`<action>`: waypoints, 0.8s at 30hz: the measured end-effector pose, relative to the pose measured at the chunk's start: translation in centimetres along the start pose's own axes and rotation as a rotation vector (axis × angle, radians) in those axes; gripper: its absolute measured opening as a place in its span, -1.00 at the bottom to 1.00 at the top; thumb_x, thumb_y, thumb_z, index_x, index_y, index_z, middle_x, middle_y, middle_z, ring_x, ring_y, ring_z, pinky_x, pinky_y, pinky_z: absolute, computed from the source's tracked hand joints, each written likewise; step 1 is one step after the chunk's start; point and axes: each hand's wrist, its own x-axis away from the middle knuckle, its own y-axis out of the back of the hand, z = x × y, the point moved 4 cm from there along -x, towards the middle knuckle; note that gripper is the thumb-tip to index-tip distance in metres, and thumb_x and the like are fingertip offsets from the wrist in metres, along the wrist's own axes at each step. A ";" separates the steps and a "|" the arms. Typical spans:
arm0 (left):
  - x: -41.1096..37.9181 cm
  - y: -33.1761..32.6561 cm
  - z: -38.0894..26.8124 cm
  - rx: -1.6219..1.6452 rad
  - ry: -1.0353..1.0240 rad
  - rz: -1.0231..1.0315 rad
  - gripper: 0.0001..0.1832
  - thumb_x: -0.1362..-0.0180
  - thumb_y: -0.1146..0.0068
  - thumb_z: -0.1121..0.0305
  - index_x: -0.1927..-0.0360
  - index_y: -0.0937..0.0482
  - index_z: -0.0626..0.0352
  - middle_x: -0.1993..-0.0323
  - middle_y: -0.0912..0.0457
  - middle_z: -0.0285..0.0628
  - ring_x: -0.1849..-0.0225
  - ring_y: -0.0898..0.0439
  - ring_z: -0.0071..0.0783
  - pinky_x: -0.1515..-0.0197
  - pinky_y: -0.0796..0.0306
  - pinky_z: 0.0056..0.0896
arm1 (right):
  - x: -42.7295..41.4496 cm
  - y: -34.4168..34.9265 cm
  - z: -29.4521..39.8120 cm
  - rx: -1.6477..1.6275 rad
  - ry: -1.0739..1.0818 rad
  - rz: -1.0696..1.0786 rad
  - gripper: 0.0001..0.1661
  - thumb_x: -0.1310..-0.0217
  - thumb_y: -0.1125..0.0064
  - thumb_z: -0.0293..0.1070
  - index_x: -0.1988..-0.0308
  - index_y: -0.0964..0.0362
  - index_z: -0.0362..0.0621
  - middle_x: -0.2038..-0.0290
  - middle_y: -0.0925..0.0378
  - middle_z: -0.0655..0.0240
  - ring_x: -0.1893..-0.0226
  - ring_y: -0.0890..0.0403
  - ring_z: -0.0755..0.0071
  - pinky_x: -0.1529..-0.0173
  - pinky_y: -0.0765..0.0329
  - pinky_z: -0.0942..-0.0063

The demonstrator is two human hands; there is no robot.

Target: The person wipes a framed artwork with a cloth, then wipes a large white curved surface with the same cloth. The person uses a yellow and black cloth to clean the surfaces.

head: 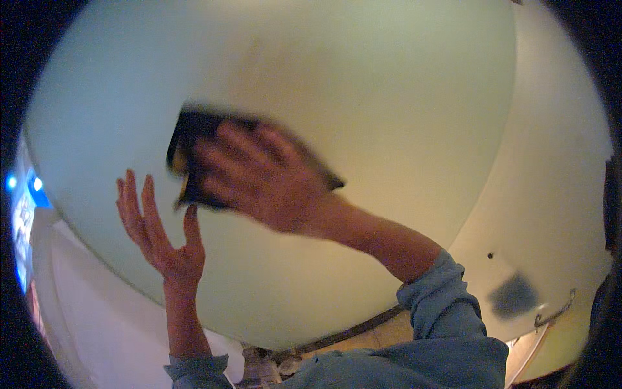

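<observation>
My right hand point(257, 180) is spread flat over a dark cloth or thin pad point(199, 124), its back toward me. Motion blurs both of them. The dark piece has a notched left side with a yellowish patch, and much of it is hidden under the fingers and palm. Behind it spreads a large, smooth, pale green surface point(388, 121) with a curved-looking edge. My left hand point(165, 233) is raised to the left with fingers apart and nothing in it. Its thumb tip is close to the dark piece's lower corner; whether they touch, I cannot tell.
Beyond the green surface's right edge is a pale area point(544, 160) with a small dark hole point(490, 255), a blurred grey patch point(515, 294) and a curved metal piece point(554, 311). Bright blue lights point(36, 184) glow at far left. A whitish surface point(107, 301) lies lower left.
</observation>
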 end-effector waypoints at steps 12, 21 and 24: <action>0.7 -3.0 0.2 -0.108 0.081 0.005 -0.32 -0.16 0.14 -0.09 -0.24 -0.17 0.13 -0.31 -0.04 -0.01 -0.35 0.07 0.02 -0.29 0.29 0.16 | 3.0 2.5 -9.1 0.255 -0.316 -0.147 -0.42 0.04 -0.08 0.06 0.01 -0.30 0.07 -0.24 -0.10 0.12 -0.22 -0.12 -0.10 -0.21 0.01 -0.09; 1.4 -5.5 -6.9 -0.053 -0.045 0.185 -0.43 -0.17 0.18 -0.03 -0.20 -0.27 0.03 -0.28 -0.09 0.05 -0.31 0.01 0.16 -0.28 0.29 0.22 | 10.7 2.7 -6.9 0.176 -0.177 0.070 -0.39 0.00 -0.03 -0.05 -0.06 -0.23 -0.04 -0.21 -0.08 -0.03 -0.23 -0.07 -0.21 -0.23 0.08 -0.15; 1.4 -5.5 -6.7 -0.069 -0.050 0.206 -0.41 -0.18 0.18 -0.03 -0.20 -0.25 0.08 -0.30 -0.04 0.06 -0.33 0.06 0.16 -0.28 0.29 0.22 | 11.3 5.1 -11.5 0.398 -0.357 -0.094 -0.35 -0.13 0.06 -0.14 -0.16 -0.09 -0.18 -0.22 -0.03 -0.09 -0.23 -0.06 -0.18 -0.26 0.09 -0.07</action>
